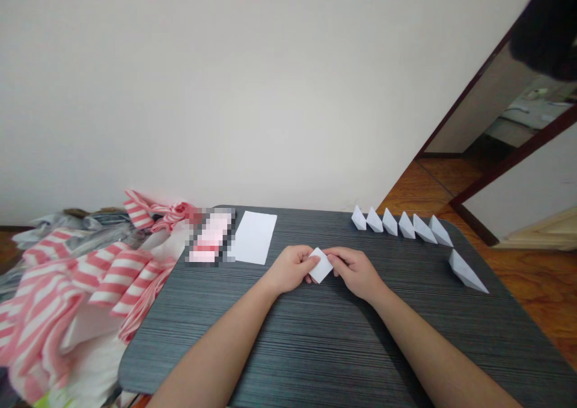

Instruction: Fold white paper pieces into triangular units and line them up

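Black worktop (306, 342), pale wall (288, 95), seven boats (390, 223), one sheet (255, 237); left hand (292, 270) and right hand (356, 271) pinch one paper square (320, 267).

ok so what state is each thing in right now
Small paper: folded, held
Left hand: gripping the small paper, thumb on top
Right hand: fingers at the small paper's edge
White paper: lying flat, one sheet or several unclear
Six pointed paper shapes: folded, in a row
Seventh paper shape: folded, set apart
Striped cloth: heaped, rumpled
Pixelated item: cannot tell
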`<state>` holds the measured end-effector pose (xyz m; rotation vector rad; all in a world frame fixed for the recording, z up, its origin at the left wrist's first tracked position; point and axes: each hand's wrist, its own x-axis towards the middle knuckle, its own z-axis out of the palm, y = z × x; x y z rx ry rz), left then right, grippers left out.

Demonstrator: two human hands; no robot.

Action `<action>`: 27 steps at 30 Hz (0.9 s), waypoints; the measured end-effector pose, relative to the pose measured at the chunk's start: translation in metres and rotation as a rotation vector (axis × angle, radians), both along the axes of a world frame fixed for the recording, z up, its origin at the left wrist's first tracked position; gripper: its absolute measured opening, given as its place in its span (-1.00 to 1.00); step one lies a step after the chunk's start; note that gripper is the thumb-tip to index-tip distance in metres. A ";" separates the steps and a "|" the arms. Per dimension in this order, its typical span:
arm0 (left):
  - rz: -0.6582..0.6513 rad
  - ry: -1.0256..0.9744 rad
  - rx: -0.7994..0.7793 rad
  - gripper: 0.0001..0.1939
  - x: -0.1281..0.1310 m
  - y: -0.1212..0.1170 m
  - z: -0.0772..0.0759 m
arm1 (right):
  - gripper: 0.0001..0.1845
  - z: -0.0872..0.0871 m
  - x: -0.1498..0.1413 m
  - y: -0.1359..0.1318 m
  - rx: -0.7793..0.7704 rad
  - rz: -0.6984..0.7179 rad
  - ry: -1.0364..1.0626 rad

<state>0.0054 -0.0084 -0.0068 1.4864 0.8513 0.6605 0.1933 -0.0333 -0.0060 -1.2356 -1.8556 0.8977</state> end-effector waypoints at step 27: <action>-0.034 -0.100 -0.059 -0.65 -0.002 0.001 0.004 | -0.77 -0.004 0.007 0.003 0.171 0.216 -0.022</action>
